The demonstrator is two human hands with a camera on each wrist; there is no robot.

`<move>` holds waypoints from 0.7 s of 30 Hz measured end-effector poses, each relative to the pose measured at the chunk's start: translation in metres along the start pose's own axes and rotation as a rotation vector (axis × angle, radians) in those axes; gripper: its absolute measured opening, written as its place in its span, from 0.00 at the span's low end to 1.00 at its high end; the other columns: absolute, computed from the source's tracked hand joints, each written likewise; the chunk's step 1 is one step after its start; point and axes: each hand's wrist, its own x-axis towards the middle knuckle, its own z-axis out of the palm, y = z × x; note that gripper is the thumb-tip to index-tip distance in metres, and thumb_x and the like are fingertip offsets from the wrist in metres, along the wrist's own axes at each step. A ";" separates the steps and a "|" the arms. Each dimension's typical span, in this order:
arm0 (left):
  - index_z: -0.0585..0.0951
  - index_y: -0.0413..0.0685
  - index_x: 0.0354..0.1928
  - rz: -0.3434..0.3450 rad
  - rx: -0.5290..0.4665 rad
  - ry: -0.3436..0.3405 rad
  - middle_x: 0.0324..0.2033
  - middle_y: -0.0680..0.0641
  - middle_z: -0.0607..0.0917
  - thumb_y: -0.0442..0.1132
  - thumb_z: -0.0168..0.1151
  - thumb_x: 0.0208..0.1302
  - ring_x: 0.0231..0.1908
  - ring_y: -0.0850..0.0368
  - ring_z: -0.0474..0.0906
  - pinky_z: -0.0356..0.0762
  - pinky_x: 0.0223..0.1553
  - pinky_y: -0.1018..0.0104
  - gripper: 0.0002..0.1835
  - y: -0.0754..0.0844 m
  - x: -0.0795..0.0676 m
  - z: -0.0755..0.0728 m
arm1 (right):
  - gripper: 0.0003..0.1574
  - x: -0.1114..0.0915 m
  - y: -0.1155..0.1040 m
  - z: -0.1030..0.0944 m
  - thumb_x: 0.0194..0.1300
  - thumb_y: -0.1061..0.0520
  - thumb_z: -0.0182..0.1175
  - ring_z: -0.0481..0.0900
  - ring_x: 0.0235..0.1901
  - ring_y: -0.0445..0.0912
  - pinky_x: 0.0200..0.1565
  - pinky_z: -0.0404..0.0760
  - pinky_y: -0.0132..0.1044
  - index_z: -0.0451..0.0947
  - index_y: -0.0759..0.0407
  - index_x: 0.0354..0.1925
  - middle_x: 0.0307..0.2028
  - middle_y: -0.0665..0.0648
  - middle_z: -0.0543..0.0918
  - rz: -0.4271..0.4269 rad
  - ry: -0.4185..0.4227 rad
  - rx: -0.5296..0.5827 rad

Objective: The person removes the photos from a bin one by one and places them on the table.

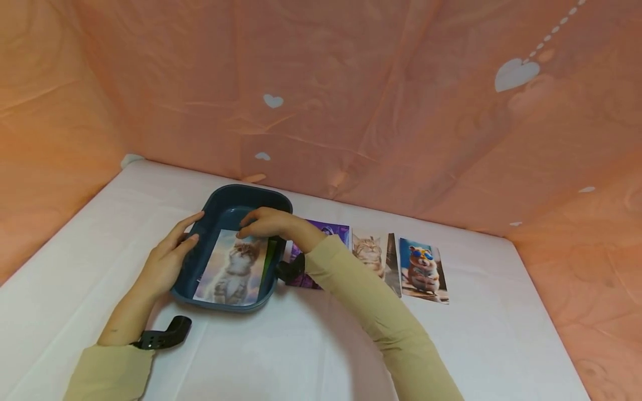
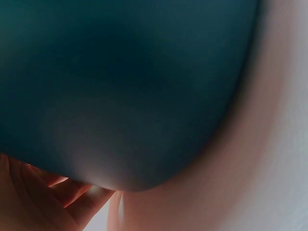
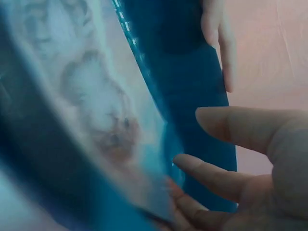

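A dark teal plastic bin [image 1: 233, 192] stands on the white table. My left hand [image 1: 168, 259] holds its left side, thumb at the rim and fingers along the outside wall; the left wrist view shows those fingers [image 2: 86, 197] against the outer wall. Inside the bin lies a kitten picture card [image 1: 238, 270], with a green strip [image 1: 269, 259] showing past its right edge. My right hand [image 1: 266, 223] reaches over the bin's right rim, fingertips at the card's top edge. In the right wrist view its thumb and index finger [image 3: 226, 180] are spread apart, and the lower fingertips meet the card.
Right of the bin, a purple picture card [image 1: 338, 229] is partly hidden by my right arm. Beside it lie a cat picture card [image 1: 371, 253] and a hamster picture card [image 1: 423, 270]. A peach curtain [image 1: 351, 111] hangs behind the white table [image 1: 501, 334].
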 end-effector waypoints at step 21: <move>0.52 0.63 0.75 -0.015 -0.005 -0.012 0.67 0.25 0.59 0.52 0.37 0.77 0.64 0.27 0.57 0.53 0.58 0.28 0.28 -0.001 0.002 -0.001 | 0.20 -0.004 0.013 0.006 0.65 0.62 0.57 0.75 0.54 0.44 0.50 0.76 0.33 0.81 0.54 0.54 0.60 0.56 0.76 -0.167 0.226 0.230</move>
